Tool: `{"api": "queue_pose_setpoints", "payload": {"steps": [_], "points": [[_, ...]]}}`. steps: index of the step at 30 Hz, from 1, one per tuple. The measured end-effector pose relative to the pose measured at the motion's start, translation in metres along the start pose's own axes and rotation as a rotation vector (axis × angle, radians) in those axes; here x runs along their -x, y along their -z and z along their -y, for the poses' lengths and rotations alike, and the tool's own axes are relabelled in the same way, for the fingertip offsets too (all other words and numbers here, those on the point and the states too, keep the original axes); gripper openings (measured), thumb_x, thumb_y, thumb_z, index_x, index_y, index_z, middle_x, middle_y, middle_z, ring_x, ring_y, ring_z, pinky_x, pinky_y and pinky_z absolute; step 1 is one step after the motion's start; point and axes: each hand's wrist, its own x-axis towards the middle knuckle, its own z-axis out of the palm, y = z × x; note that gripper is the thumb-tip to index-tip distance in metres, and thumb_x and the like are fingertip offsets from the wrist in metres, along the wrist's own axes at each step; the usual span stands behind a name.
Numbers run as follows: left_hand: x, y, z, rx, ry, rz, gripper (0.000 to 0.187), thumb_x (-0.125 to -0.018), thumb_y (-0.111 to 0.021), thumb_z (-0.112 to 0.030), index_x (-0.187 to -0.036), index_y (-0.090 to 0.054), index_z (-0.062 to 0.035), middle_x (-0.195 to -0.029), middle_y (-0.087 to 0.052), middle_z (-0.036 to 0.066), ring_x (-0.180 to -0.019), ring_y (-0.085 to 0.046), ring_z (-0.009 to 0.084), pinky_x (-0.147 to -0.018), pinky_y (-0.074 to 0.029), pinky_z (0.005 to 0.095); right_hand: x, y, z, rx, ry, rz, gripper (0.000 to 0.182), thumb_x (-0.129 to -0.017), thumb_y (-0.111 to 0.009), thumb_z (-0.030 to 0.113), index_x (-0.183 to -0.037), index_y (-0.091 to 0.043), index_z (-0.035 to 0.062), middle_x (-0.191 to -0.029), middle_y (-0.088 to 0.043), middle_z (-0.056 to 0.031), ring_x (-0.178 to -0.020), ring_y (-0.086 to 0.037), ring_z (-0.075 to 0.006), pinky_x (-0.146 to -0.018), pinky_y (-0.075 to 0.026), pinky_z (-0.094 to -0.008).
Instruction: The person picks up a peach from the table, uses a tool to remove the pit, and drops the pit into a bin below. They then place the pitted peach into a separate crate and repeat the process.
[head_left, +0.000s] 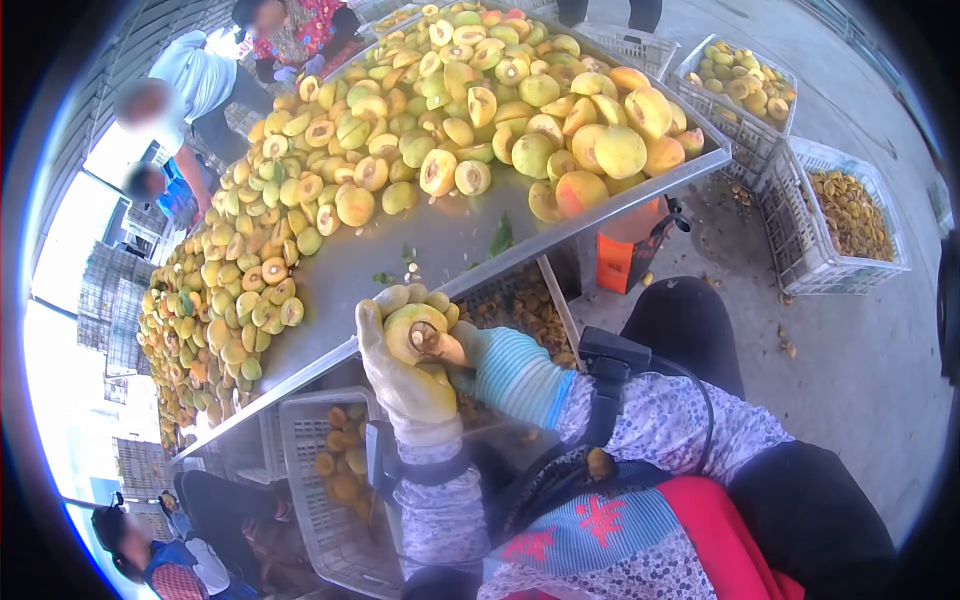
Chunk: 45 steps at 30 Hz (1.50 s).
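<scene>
- Left hand (398, 375): closed around fruit (402, 326).
- Fruit: between the hands, near the tabletop (350, 272) edge; cut face towards the viewer and right hand; roundish, no clear long axis.
- Right hand (472, 352): curled at the pit (421, 335); cannot tell whether it grips a tool.
- Step (judged): pitting. Next move calls for a firm left hold and controlled right-hand prying.

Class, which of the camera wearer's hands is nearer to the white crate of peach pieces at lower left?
Left. In the picture, the left hand is above and right of the crate; the right hand is farther right, beyond the left one.
</scene>
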Motion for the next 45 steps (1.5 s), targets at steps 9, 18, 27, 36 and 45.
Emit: {"api": "queue_pose_setpoints", "payload": {"steps": [9, 18, 27, 36, 45], "points": [[0.006, -0.014, 0.008, -0.032, -0.075, -0.113, 0.048, -0.102, -0.047, -0.046, -0.111, -0.056, 0.0003, -0.099, -0.060, 0.014, -0.089, -0.064, 0.0275, -0.082, -0.056, 0.0420, -0.001, -0.010, -0.007, -0.242, -0.107, 0.067, 0.035, -0.091, -0.059, 0.037, -0.109, -0.059, 0.0069, -0.089, -0.069, -0.0216, -0.087, -0.067, -0.0407, -0.077, -0.053, -0.0483], [0.001, 0.006, -0.014, -0.324, 0.104, 0.108, 0.043, -0.103, -0.047, -0.040, -0.106, -0.061, 0.0011, -0.105, -0.061, 0.013, -0.084, -0.067, 0.0255, -0.075, -0.059, 0.0369, 0.008, -0.013, -0.012, -0.251, -0.021, 0.146, 0.031, -0.091, -0.058, 0.025, -0.110, -0.061, 0.0008, -0.088, -0.069, -0.0232, -0.084, -0.069, -0.0393, -0.073, -0.055, -0.0460], [-0.005, 0.008, 0.002, -0.167, 0.143, -0.041, 0.046, -0.100, -0.052, -0.045, -0.107, -0.059, 0.0006, -0.096, -0.063, 0.013, -0.084, -0.065, 0.0256, -0.072, -0.057, 0.0378, 0.013, 0.000, 0.003, -0.356, -0.135, 0.260, 0.029, -0.090, -0.057, 0.021, -0.106, -0.061, -0.0031, -0.082, -0.069, -0.0213, -0.076, -0.070, -0.0322, -0.071, -0.055, -0.0402], [-0.004, 0.005, 0.007, -0.366, 0.069, -0.011, 0.051, -0.099, -0.053, -0.043, -0.084, -0.066, 0.0036, -0.076, -0.064, 0.013, -0.063, -0.063, 0.0209, -0.060, -0.054, 0.0300, 0.015, 0.006, 0.005, -0.310, -0.208, 0.363, 0.034, -0.097, -0.052, 0.030, -0.111, -0.058, -0.0012, -0.083, -0.068, -0.0148, -0.067, -0.068, -0.0284, -0.060, -0.057, -0.0380], [0.001, 0.003, 0.008, -0.029, 0.066, 0.025, 0.044, -0.100, -0.051, -0.047, -0.087, -0.052, -0.0056, -0.076, -0.060, 0.013, -0.065, -0.062, 0.0251, -0.055, -0.051, 0.0351, 0.021, 0.008, 0.009, -0.527, -0.233, 0.456, 0.023, -0.093, -0.052, 0.018, -0.102, -0.062, -0.0007, -0.080, -0.065, -0.0116, -0.077, -0.063, -0.0198, -0.073, -0.051, -0.0354]]}}
